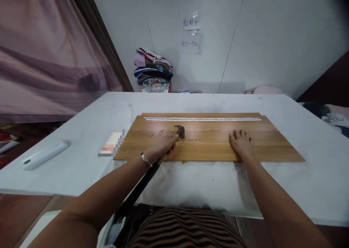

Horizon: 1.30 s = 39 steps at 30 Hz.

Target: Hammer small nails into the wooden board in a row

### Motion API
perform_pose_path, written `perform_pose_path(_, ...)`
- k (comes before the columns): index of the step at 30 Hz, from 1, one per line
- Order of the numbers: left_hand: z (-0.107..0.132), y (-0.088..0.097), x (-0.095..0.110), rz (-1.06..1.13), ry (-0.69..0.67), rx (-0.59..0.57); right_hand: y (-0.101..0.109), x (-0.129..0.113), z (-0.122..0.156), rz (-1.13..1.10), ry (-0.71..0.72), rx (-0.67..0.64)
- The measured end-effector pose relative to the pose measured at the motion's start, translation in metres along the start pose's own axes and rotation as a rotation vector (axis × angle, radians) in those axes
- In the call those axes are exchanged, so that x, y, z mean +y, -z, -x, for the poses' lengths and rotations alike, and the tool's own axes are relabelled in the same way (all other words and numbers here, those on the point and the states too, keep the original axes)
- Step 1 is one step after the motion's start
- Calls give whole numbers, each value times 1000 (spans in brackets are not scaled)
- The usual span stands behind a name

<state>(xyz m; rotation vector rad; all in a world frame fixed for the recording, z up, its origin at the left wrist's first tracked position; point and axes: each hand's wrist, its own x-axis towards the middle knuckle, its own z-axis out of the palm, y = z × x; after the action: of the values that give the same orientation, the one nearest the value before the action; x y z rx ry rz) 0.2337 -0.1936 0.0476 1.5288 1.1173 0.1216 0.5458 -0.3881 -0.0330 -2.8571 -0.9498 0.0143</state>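
Note:
My left hand [164, 146], with a bracelet at the wrist, is closed round a claw hammer [180, 131] just below its head. The hammer's dark handle runs back under my forearm toward my body. My right hand [241, 142] lies flat with fingers spread on the right part of a brown wooden board [212, 153]. Between my hands, a row of small dark nail heads or holes [199, 139] crosses the board; which of the two, I cannot tell. Loose nails [156, 133] lie in a small pile left of the hammer head.
Two white marked strips [203, 119] run along the board's far edge. Left of the board are a blurred-out rectangular item [111, 142] and a long white object [45, 155] on the white-covered table [89, 121]. Folded cloths [153, 72] are stacked behind the table, against the wall.

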Motion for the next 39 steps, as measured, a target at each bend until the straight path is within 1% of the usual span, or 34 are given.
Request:
perform_pose_path(5,4,4,5,17,-22,-4,2,-1,1,11,-9,-9)
perform_pose_path(13,-3,3,-5,-11,-13,-12,-4,3,-3,8,-1,1)
perform_pose_path(17,-1,0,-4,-15,11,-11,-5,3,-2,17,-4,1)
perform_pose_path(21,-3,1,-3,-17,-17,4,-3,2,-1,29,-3,-5)
perform_pose_path(26,-9,4,-7,-10,-34,-4,-7,3,-3,27,2,6)
perform_pose_path(33,-12,2,-13,-22,-49,7,-10,4,-3,14,2,7)
perform_pose_path(39,-8,5,-8,-39,-22,-3,-9,5,-3,7,1,16)
